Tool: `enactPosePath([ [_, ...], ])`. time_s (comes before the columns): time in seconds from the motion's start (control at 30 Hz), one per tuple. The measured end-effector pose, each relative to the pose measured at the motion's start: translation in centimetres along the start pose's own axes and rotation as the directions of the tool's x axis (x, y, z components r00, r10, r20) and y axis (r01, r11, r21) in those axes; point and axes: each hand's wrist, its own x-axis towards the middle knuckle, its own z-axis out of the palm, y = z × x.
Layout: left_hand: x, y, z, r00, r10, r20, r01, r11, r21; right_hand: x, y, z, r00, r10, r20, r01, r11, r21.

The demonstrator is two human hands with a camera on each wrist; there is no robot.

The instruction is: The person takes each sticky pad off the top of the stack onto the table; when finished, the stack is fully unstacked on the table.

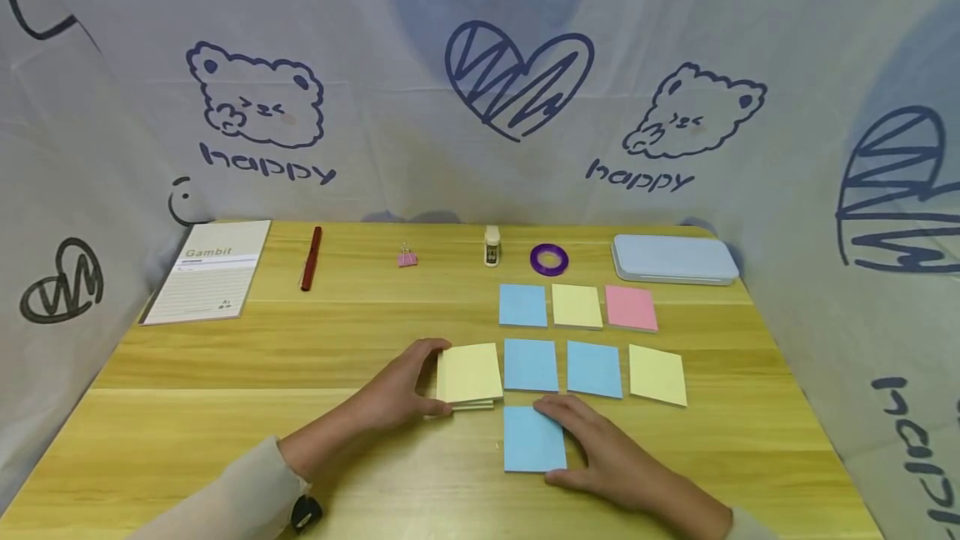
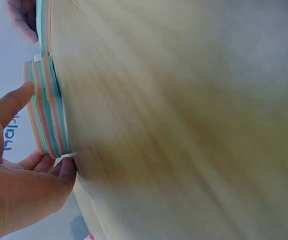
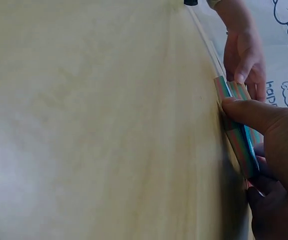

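My left hand [image 1: 396, 386] grips a small stack of yellow sticky note pads [image 1: 471, 373], thumb at the near edge and fingers at the far edge. The pads in this stack do not line up exactly. Their striped pink, yellow and teal sides [image 2: 47, 110] show in the left wrist view. My right hand [image 1: 600, 448] holds a blue sticky note pad [image 1: 531, 444] by its right side, at the front of the group. In the right wrist view the thumb [image 3: 249, 112] lies against striped pad sides [image 3: 238, 142]. Both held pads appear to rest on the table.
Behind are two blue pads [image 1: 530, 365] [image 1: 594, 369] and a yellow pad [image 1: 657, 375]. Farther back lie blue [image 1: 522, 306], yellow [image 1: 577, 307] and pink [image 1: 632, 308] pads. Along the back: notebook [image 1: 217, 273], red pen [image 1: 311, 258], binder clip [image 1: 407, 257], small white item [image 1: 492, 246], purple tape [image 1: 549, 271], blue case [image 1: 675, 258].
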Motion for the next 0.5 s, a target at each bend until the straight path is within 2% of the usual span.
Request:
enactPosePath([
  [0.3,0.0,0.0,0.0,1.000,-0.004,0.004,0.004,1.000,0.002,0.4,-0.5,-0.9,1.000,-0.016,0.002,0.016,1.000,-0.004],
  [0.5,0.0,-0.1,-0.1,1.000,-0.005,0.013,0.005,1.000,-0.001,2.2,-1.1,-2.6,1.000,-0.020,0.003,0.020,0.998,0.062],
])
